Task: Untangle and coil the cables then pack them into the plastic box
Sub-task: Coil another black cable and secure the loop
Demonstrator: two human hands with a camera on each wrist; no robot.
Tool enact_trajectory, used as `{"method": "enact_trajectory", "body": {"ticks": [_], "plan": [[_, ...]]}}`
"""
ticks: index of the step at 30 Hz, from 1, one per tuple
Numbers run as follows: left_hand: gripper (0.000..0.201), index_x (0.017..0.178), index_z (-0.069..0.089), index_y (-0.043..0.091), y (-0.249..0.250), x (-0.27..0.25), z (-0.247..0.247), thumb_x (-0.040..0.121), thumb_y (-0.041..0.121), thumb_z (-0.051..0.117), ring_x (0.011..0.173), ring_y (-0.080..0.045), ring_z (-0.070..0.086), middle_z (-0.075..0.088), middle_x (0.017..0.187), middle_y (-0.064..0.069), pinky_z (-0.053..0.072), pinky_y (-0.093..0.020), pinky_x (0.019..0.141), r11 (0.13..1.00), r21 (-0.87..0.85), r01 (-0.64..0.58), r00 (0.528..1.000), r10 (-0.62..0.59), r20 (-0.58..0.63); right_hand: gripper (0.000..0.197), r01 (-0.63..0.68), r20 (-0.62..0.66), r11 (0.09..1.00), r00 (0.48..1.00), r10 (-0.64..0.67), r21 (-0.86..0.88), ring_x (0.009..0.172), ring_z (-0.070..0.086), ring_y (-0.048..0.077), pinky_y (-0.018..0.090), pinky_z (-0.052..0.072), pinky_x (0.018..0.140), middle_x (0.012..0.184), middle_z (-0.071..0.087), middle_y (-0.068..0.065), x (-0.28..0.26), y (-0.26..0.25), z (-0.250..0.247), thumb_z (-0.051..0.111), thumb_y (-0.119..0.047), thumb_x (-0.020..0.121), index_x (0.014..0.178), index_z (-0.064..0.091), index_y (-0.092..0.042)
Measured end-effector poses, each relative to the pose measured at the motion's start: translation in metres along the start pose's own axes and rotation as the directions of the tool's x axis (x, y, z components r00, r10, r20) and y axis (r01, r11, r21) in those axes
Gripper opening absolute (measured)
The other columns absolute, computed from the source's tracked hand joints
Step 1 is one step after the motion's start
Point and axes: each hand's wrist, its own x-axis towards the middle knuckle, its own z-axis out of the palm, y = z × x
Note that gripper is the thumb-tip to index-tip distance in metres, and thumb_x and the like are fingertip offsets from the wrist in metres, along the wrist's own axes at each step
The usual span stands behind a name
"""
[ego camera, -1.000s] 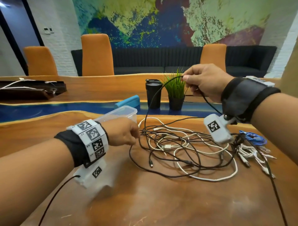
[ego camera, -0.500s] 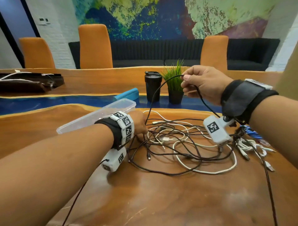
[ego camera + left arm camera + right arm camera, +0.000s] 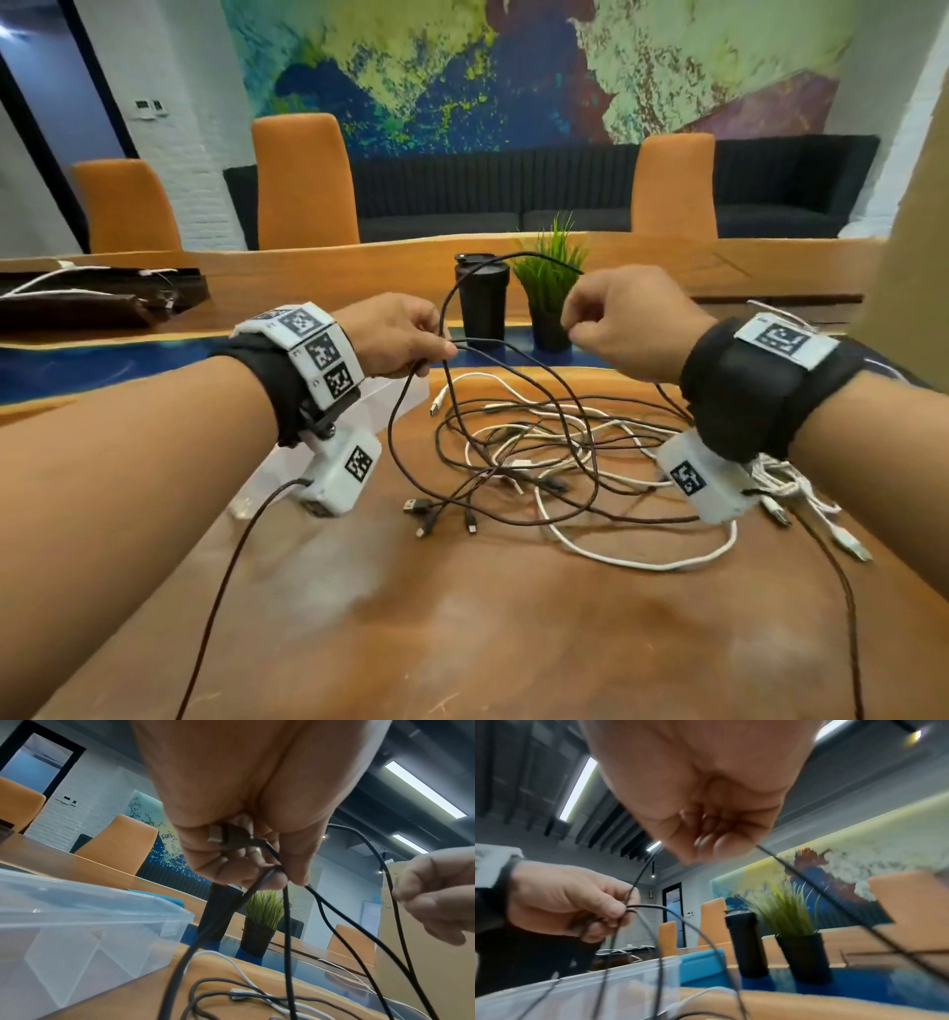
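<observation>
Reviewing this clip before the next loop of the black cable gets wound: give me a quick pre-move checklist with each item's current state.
1. Left hand grips the black cable and its plug: ok.
2. Right hand pinches the same cable: ok.
3. Cable free of the cable pile: not ok, it trails down into it.
4. Plastic box open beside the left hand: ok.
5. Box empty: cannot tell.
6. Cup and plant behind the raised loop: ok.

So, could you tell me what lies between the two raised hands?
Head view: the black cable arches from left hand to right hand; behind stands a black tumbler.
</observation>
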Motion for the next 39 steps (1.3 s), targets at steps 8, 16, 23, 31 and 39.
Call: {"method": "enact_trajectory", "body": {"ticks": [8, 16, 23, 31, 39], "plan": [[0.019, 0.101, 0.065, 0.006, 0.012, -0.011, 0.002, 0.090, 0.020, 0.071, 0.068, -0.017, 0.059, 0.068, 0.076, -0.008, 0.049, -0.028, 0.062, 0.997, -0.014, -0.077, 0.997, 0.076, -0.019, 0.028, -0.106, 0.344, 0.978, 0.938, 0.038, 0.181, 0.092, 0.065, 0.012, 0.020, 0.049, 0.076, 0.103, 0.069, 0.000, 0.010, -0.011, 0.034, 0.057, -0.020, 0.098, 0.126, 0.063, -0.018], [0.014, 0.094, 0.065, 0.010, -0.003, -0.007, 0.001, 0.087, -0.001, 0.069, 0.068, -0.016, 0.064, 0.066, 0.080, -0.009, 0.052, -0.028, 0.065, 1.000, -0.008, -0.020, 1.000, 0.020, -0.020, 0.018, -0.253, 0.261, 0.706, 0.960, 0.099, 0.661, 0.048, 0.033, 0.010, 0.022, 0.025, 0.043, 0.058, 0.047, -0.002, 0.022, -0.018, -0.016, 0.059, -0.024, 0.097, 0.097, 0.072, -0.012], [0.007, 0.095, 0.069, 0.003, -0.018, 0.000, 0.008, 0.088, 0.001, 0.067, 0.070, -0.022, 0.066, 0.068, 0.075, -0.010, 0.059, -0.036, 0.074, 0.991, -0.109, 0.075, 0.989, -0.088, -0.118, 0.020, -0.336, 0.408, 0.406, 0.907, -0.104, 0.850, 0.050, 0.027, 0.008, 0.020, 0.020, 0.043, 0.063, 0.043, -0.003, 0.030, -0.023, -0.069, 0.051, -0.023, 0.095, 0.101, 0.066, -0.011], [0.021, 0.108, 0.068, 0.011, 0.025, -0.014, -0.016, 0.098, 0.011, 0.050, 0.099, -0.023, 0.065, 0.069, 0.112, -0.010, 0.051, -0.037, 0.089, 0.935, -0.356, -0.003, 0.978, -0.072, -0.198, 0.022, -0.130, 0.181, 0.638, 0.983, -0.014, 0.759, 0.049, 0.032, 0.009, 0.023, 0.022, 0.042, 0.059, 0.044, -0.004, 0.050, -0.044, -0.098, 0.055, -0.026, 0.099, 0.104, 0.071, -0.013], [0.061, 0.143, 0.046, 0.019, 0.099, -0.047, -0.058, 0.095, 0.056, 0.040, 0.116, -0.028, 0.065, 0.063, 0.133, -0.013, 0.045, -0.046, 0.102, 0.733, -0.635, -0.244, 0.970, 0.185, -0.159, 0.023, 0.017, -0.015, 0.705, 1.000, -0.008, 0.709, 0.048, 0.034, 0.010, 0.026, 0.025, 0.045, 0.061, 0.045, -0.003, 0.057, -0.071, -0.120, 0.050, -0.025, 0.101, 0.106, 0.068, -0.011]]}}
